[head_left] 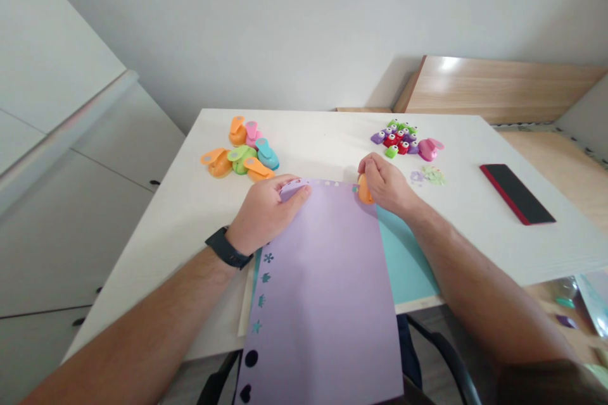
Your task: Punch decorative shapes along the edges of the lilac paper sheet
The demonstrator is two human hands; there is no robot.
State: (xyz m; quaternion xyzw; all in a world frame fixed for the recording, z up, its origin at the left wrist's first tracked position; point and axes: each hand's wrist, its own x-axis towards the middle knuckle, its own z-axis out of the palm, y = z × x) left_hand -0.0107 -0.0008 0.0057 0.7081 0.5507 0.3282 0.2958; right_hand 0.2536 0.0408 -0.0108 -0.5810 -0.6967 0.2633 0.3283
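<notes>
Clock face centred on the purple sheet, 12 pointing away from me.

Item: purple sheet (pixel 327 266), at centre, overhanging the near edge of the tabletop (pixel 304 139). Cut-through shapes run down its left side, among them a star, a circle and a heart; more line the far edge.
Item: my left grip (pixel 268 209), at 10, thumb above, pinched on the sheet's far left corner. Dark watch (pixel 229 248) on the wrist.
Item: my right grip (pixel 384 183), between 1 and 2, clamped round an orange punch (pixel 365 191), which overlaps the sheet's far right corner.
Item: teal sheet (pixel 408 259), beneath the purple one, showing chiefly at 3 to 4.
Lot: larger punches (pixel 242 161), between 10 and 11; orange, pink, green, blue; bunched together.
Lot: small punches (pixel 401 137), at 1; purple, red, green; pink punch (pixel 429 149) just beside.
Lot: paper cut-outs (pixel 433 174), at 2, pale green and lilac, loose on the tabletop.
Item: black flat object (pixel 517 193), red-edged, near 3.
Container: white cabinet (pixel 71 215), at 9, fronts closed, contents hidden.
Item: clear object (pixel 565 290), between 3 and 4, below tabletop level; too small to tell whether it holds anything.
</notes>
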